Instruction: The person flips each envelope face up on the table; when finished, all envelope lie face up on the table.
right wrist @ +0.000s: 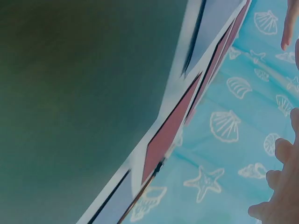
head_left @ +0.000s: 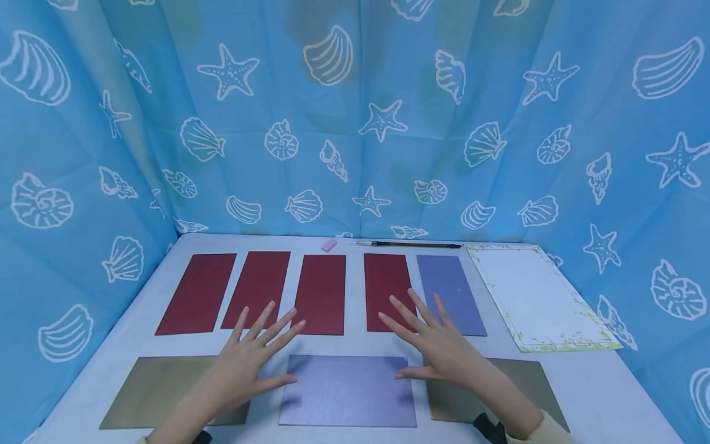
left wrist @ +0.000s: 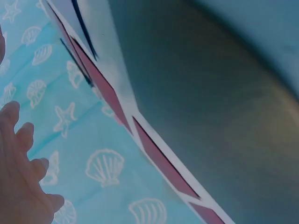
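Both hands hold nothing, fingers spread and palms down over the table. In the head view, my left hand (head_left: pixel 246 357) is between the left olive-gold panel (head_left: pixel 146 394) and the lavender panel (head_left: pixel 346 394). My right hand (head_left: pixel 440 348) is over the right olive-gold panel (head_left: pixel 524 382), its thumb near the lavender panel's upper right corner. Shadows of both hands fall on the lavender panel. Several dark red rectangular cards (head_left: pixel 318 295) and one blue-violet card (head_left: pixel 450 290) form a row behind. The wrist views show the left fingers (left wrist: pixel 21 163) and right fingers (right wrist: pixel 282 177) partly.
A pink eraser (head_left: pixel 330 245) and a dark-handled brush (head_left: pixel 418 245) lie along the back edge of the white table (head_left: pixel 599 394). At the right is a white sheet with a floral border (head_left: pixel 538 296). Blue shell-print curtains (head_left: pixel 360 166) enclose the back and sides.
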The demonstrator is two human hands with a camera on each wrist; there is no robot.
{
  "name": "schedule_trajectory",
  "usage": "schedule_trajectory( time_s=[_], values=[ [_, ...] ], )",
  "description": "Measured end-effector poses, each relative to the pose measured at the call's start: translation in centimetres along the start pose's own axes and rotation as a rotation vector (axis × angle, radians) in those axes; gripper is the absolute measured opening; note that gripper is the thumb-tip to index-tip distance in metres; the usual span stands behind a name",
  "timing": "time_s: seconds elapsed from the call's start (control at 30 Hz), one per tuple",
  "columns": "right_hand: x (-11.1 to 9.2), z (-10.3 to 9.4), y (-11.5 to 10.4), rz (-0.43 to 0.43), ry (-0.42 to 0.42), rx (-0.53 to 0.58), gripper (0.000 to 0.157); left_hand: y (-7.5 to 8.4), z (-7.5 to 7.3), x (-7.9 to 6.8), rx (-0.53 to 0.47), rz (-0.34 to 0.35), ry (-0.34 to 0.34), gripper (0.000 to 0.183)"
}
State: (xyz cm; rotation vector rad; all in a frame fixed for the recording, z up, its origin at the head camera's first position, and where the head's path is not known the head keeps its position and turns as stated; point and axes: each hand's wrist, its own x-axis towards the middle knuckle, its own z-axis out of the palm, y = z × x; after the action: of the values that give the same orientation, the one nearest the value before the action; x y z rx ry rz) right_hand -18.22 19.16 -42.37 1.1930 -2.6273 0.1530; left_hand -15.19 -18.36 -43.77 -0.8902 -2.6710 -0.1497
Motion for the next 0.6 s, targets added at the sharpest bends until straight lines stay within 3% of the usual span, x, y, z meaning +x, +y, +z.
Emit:
schedule_trajectory(
  time_s=[0.37,0.6],
  values=[
    [3.5,0.9,-2.5,-0.048,-0.028,0.065,0.096,-1.5,-0.6,-3.8,0.069,-0.111,-0.009,0.089],
    [6.1,1.3,-4.3,-0.122,-0.048,0.048,0.098,-2.4,-1.2,-6.6,0.046,-0.177,0.016,0.088]
  ],
)
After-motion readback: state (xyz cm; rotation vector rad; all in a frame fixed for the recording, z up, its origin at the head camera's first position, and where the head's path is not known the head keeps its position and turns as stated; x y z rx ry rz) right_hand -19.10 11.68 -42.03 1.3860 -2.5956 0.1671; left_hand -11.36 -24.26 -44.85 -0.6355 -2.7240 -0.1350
